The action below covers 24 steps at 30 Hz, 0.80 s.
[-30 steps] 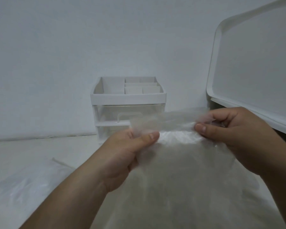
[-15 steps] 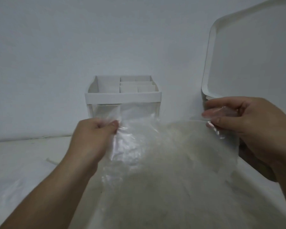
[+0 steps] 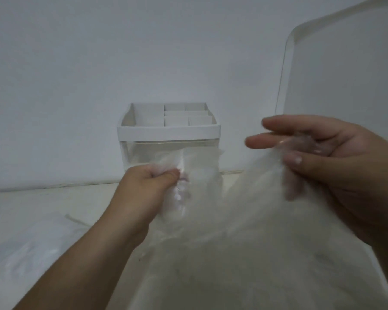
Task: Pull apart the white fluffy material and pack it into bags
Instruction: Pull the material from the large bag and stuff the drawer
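Clear plastic bag [image 3: 233, 220] is up in front of us, held by its top edge between both hands, body draping down toward the bottom of frame over the table [image 3: 43, 204]. White fluffy material: we can't find any for sure. The lower bag looks milky off-white, but that could be the film with the table showing through; too hazy to call. Our read on progress: early for this bag. We're on the open-the-mouth step, nothing visibly packed in it, and the pull-apart and stuffing are all ahead. A second bag [image 3: 31, 253] lies flat on the table at left, well apart from the hands; contents unreadable, so we can't count it as done. Left hand [image 3: 148, 186]: closed in a fist with film bunched inside it, knuckles up, forearm coming in from bottom left. Right hand [image 3: 336, 171]: higher and off to the right, thumb pressed on the film against the curled lower fingers, plastic gathered in the palm. Its two upper fingers stick out toward the left and are motion-blurred, so exact contact there is unclear. Hands are apart, and the film sags between them rather than running taut. Behind: white desk organiser [image 3: 168, 130], open compartments on top and a clear section below, against the wall [image 3: 76, 63]; the bag's left corner overlaps it in view. Far right, a white tray [image 3: 345, 74] stands on edge.
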Available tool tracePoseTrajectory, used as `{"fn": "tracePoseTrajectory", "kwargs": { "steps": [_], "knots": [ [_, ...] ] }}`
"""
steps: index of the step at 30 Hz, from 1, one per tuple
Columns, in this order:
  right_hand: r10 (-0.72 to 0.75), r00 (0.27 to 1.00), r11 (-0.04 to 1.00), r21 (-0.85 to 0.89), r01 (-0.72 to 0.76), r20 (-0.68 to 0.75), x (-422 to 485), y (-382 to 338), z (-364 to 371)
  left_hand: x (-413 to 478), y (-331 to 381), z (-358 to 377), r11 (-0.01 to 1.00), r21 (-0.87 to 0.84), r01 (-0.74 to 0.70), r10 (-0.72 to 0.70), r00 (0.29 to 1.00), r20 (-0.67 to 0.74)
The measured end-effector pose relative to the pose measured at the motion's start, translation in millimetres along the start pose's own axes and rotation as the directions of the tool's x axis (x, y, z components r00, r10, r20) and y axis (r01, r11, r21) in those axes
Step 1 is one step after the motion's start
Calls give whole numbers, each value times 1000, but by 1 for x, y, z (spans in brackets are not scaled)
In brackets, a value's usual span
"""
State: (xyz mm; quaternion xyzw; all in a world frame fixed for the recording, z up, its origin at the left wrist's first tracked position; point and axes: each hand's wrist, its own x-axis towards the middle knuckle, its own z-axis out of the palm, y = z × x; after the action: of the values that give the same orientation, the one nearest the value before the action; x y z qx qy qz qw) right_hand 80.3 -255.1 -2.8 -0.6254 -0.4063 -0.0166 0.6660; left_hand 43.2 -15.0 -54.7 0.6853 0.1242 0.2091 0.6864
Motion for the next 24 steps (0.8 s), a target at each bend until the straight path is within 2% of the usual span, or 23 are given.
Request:
{"fn": "tracePoseTrajectory", "kwargs": {
  "steps": [2, 4, 8, 10, 13, 14, 15, 16, 17, 18, 20, 24],
  "knots": [
    [68, 997, 996, -55, -66, 34, 4, 13, 6, -6, 0, 6, 998, -11, 55, -54, 992, 114],
    [139, 990, 988, -74, -139, 1, 6, 24, 11, -11, -1, 11, 992, -31, 123, -115, 975, 190],
    [164, 986, 977, -136, -166, -28, 7, 35, 18, -17, -2, 14, 959, -57, 276, -256, 938, 234],
    [140, 990, 989, -41, -141, -13, 7, 31, 17, -14, -2, 14, 962, -7, 273, -266, 940, 215],
    [73, 996, 953, 290, -86, 56, 4, 15, 18, -11, 4, 18, 965, 128, 229, -250, 951, 182],
    [83, 996, 951, 295, -92, 44, 4, 13, 19, -13, 6, 19, 964, 108, 242, -259, 947, 188],
    [121, 993, 972, 204, -120, 9, 4, 15, 19, -14, 7, 20, 961, 102, 259, -275, 940, 202],
    [166, 984, 986, 8, -166, -59, 5, 20, 20, -14, 7, 21, 963, 99, 251, -267, 939, 217],
    [192, 971, 951, -216, -220, -142, 6, 25, 22, -16, 4, 21, 967, 67, 248, -256, 940, 223],
    [209, 956, 897, -349, -271, -205, 7, 29, 24, -19, 4, 22, 963, 2, 270, -262, 932, 249],
    [252, 933, 870, -361, -335, -259, 7, 34, 27, -26, 2, 22, 947, -82, 310, -272, 913, 303],
    [265, 921, 880, -318, -353, -287, 9, 39, 21, -21, -2, 22, 932, -157, 328, -272, 916, 296]
  ]
}}
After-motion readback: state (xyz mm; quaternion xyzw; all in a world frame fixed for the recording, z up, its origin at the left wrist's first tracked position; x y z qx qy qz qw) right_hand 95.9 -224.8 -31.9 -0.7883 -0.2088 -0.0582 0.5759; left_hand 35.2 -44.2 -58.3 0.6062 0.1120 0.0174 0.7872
